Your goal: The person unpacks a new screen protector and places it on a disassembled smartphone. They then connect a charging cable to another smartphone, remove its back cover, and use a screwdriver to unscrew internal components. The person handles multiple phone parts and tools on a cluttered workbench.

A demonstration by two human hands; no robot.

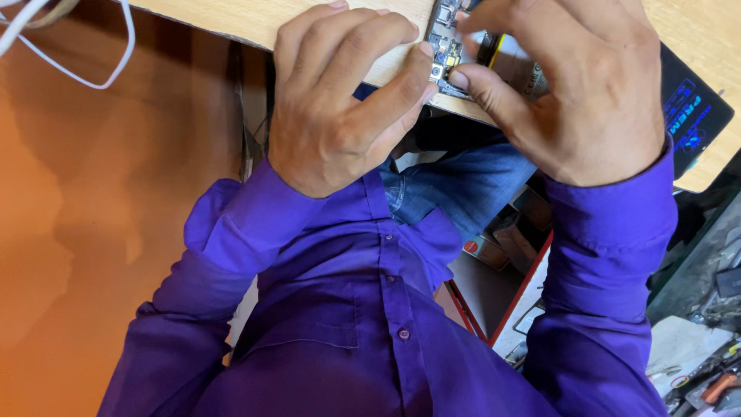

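Where two hands meet, one circuit board.

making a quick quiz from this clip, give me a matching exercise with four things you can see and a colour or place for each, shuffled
Things:
1. circuit board
2. shirt sleeves
3. white cable
4. dark pad

Descriptions:
A. purple
B. top left corner, looping over the orange surface
C. pinched between the left hand and right hand at the table edge
D. on the table at the right, with blue markings

Pairs: 1-C, 2-A, 3-B, 4-D
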